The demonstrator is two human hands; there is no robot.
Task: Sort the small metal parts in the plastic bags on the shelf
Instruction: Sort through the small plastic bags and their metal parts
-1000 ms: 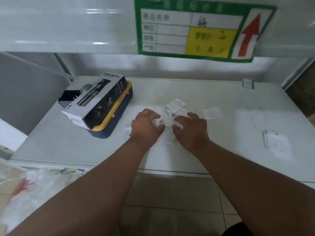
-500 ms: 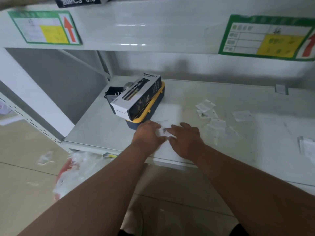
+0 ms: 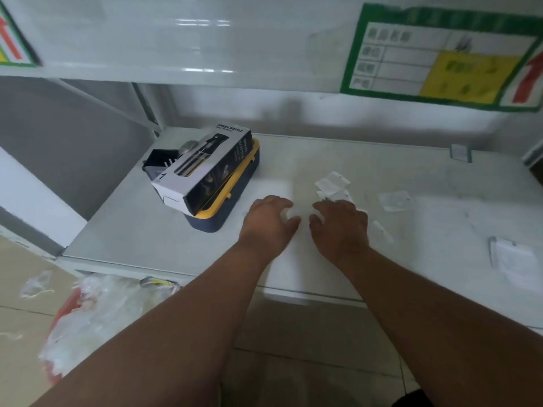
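Small clear plastic bags [image 3: 332,183] lie in a loose pile on the white shelf [image 3: 411,171], just behind my right hand [image 3: 340,227]. My left hand [image 3: 269,221] is close beside it, fingers curled inward. Both hands pinch a small pale bag [image 3: 289,214] in the narrow gap between them; blur hides its contents. A single bag [image 3: 395,200] lies right of the pile, and another bag [image 3: 382,230] sits by my right wrist.
A spray bottle box [image 3: 202,168] rests on a navy and yellow case [image 3: 235,201] at the shelf's left. More bags or papers [image 3: 514,259] lie at the right edge. A red basin of plastic wrap [image 3: 88,318] stands on the floor below left.
My hands pulled a bag left and toward the shelf's front, away from the pile. They now sit slightly apart instead of touching. The view swung left, then partly back.
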